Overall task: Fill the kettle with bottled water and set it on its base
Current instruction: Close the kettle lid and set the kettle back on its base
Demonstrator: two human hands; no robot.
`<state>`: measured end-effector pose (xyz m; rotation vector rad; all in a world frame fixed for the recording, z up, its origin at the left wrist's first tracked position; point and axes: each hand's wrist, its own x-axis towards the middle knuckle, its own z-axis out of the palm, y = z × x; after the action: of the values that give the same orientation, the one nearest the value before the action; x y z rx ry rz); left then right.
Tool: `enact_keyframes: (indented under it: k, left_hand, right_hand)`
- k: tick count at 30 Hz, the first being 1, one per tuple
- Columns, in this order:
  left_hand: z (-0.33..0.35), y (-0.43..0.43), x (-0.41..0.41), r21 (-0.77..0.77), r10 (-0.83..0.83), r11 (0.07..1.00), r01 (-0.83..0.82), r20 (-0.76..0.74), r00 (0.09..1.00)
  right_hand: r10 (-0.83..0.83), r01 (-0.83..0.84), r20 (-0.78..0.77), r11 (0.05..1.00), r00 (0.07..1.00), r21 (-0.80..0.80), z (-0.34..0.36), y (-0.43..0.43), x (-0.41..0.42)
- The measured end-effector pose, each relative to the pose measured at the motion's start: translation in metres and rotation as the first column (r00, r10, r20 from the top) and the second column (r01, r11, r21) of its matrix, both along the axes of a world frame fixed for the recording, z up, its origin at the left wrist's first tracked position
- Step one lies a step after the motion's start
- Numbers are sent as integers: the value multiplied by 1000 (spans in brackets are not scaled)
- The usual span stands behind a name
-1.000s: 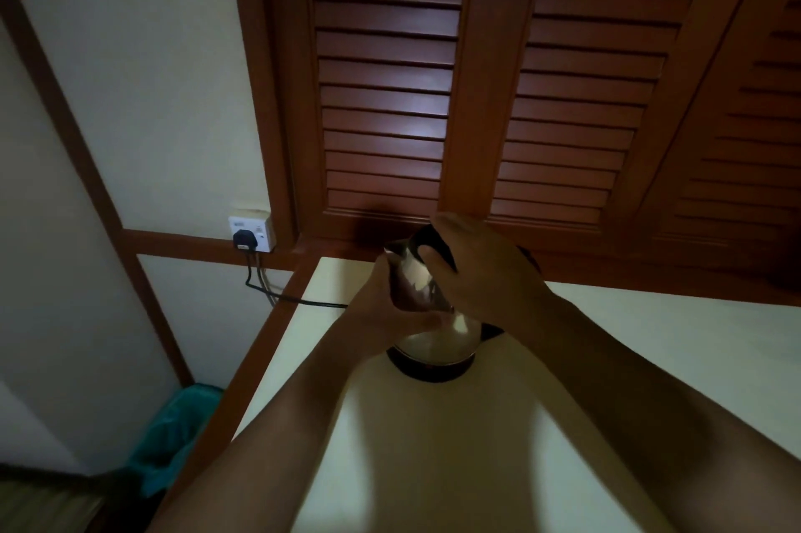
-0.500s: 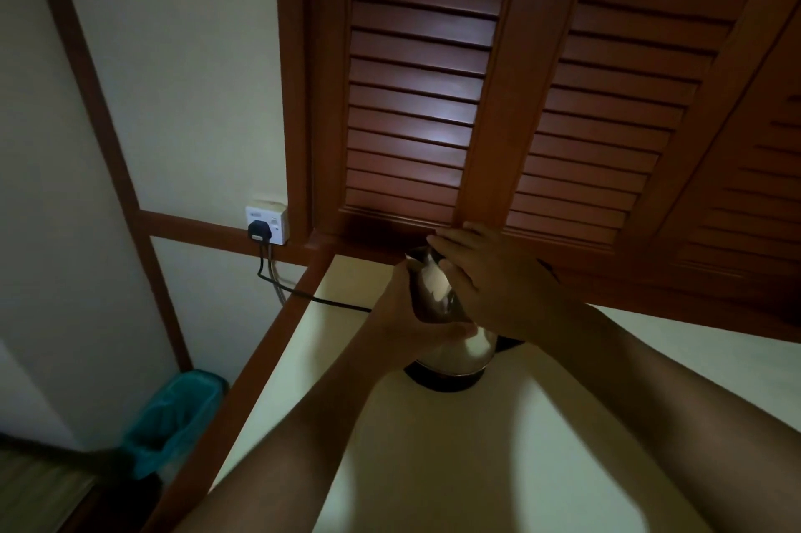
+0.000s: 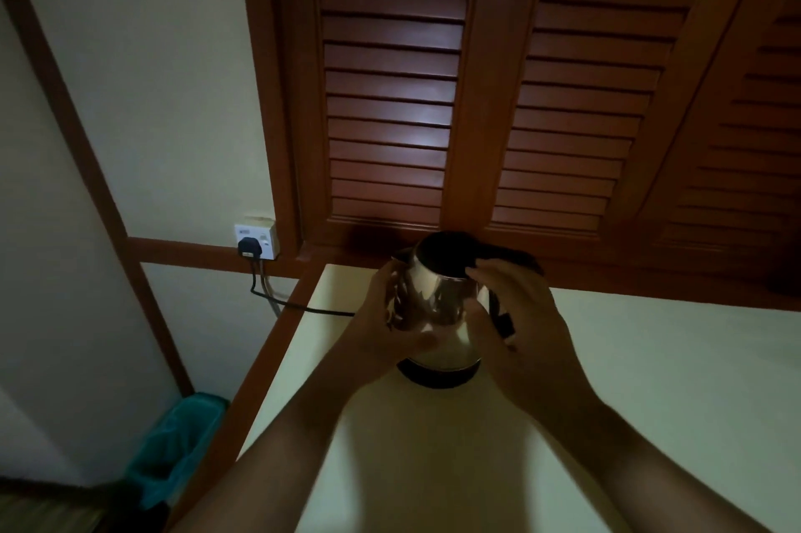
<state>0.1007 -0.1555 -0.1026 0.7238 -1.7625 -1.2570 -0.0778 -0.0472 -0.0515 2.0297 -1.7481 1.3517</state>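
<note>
— Looking at the kettle (image 3: 437, 307): where does it stand?

— On its black base (image 3: 437, 378), on the pale table (image 3: 650, 380) at the far left corner, before the louvred doors (image 3: 390, 99). Its lid is open, the dark mouth showing.

— And the hands?

— The left hand (image 3: 381, 328) cups the steel body, fingers wrapped against it. The right hand (image 3: 516, 328) sits by the handle side, fingers loosely spread, touching near the rim.

— Anything else?

— A cord (image 3: 303, 307) runs left to a wall socket (image 3: 256, 241).
</note>
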Motion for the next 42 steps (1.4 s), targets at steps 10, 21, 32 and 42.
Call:
enact_keyframes:
  k: [10, 21, 32, 42]
  left_hand:
    - [-25, 10, -3, 51, -10, 999, 10, 5, 1000]
    - [-42, 1, 5, 183, 71, 978, -99, 155, 985]
    - [-41, -4, 10, 147, 24, 988, -56, 212, 977]
    - [-35, 4, 10, 202, -21, 979, -18, 189, 982]
  right_hand:
    - [-330, 36, 746, 924, 578, 381, -51, 11, 5]
    - [-197, -272, 918, 915, 344, 298, -75, -5, -10]
    - [-152, -299, 916, 915, 371, 273, -88, -12, -16]
    - [-173, -226, 845, 919, 506, 324, -89, -5, -5]
